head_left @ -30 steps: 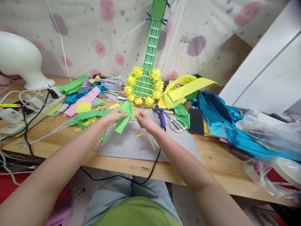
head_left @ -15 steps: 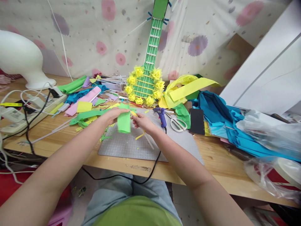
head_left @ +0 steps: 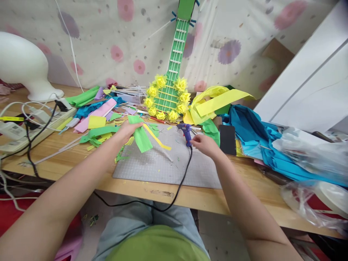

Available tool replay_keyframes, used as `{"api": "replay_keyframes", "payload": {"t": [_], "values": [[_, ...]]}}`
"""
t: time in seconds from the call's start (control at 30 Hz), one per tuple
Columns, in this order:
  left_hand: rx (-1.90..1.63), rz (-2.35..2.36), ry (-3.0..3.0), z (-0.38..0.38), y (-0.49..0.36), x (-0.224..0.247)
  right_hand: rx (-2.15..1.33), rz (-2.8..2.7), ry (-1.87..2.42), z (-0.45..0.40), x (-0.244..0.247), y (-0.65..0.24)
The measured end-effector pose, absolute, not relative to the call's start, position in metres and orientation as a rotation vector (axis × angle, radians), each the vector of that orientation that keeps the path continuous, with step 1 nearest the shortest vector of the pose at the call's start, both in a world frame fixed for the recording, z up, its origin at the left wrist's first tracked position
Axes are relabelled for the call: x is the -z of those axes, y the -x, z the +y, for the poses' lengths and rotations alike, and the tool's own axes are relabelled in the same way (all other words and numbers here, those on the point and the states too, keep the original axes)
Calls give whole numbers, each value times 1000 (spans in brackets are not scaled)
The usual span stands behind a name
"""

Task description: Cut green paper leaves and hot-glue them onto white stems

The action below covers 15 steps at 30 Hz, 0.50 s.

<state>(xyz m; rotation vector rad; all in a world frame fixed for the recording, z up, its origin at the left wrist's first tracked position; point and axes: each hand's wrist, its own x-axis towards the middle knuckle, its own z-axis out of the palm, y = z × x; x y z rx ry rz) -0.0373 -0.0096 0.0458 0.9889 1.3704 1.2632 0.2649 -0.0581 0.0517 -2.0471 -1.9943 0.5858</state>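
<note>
My left hand [head_left: 130, 130] pinches a strip of green crepe paper [head_left: 143, 140] over the cutting mat [head_left: 146, 170]. A narrow yellow paper strip [head_left: 157, 137] runs out to the right from the same fingers. At the right of the mat, my right hand [head_left: 204, 144] has its fingers curled at the lower handle of a purple hot glue gun [head_left: 187, 133]. The gun lies on the mat, its black cord running toward the front edge. Scissors beside it are mostly covered by that hand. A thin white stick [head_left: 166, 155] lies on the mat.
A green paper guitar [head_left: 174, 69] with yellow paper flowers leans on the wall. Paper scraps, yellow crepe paper [head_left: 223, 103], a black phone [head_left: 227, 140] and blue crepe paper [head_left: 244, 123] surround the mat. At left are a power strip [head_left: 40, 127] and a white foam head [head_left: 21, 61].
My right hand has left the papers and moved right to the glue gun, covering the scissors. My left hand keeps the green paper, now tilted, with the yellow strip hanging free.
</note>
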Motion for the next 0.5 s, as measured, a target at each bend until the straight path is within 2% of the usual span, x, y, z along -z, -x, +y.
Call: {"api": "replay_keyframes", "payload": {"t": [0.1,0.17,0.37,0.5], "values": [[-1354,1430,-1122,-7,34,-37,-131,-1983,2328,-50,-43,-298],[-1365,1446,-1134,-7,30,-34,-58,-2056,2376,-44,-33,-309],[-1344,1396,-1111,-8,31,-35,-65,-2066,2434,-31,-19,-309],[-1313,1414,-1048,-7,38,-38,-297,-1995,2435,-31,-36,-317]]}}
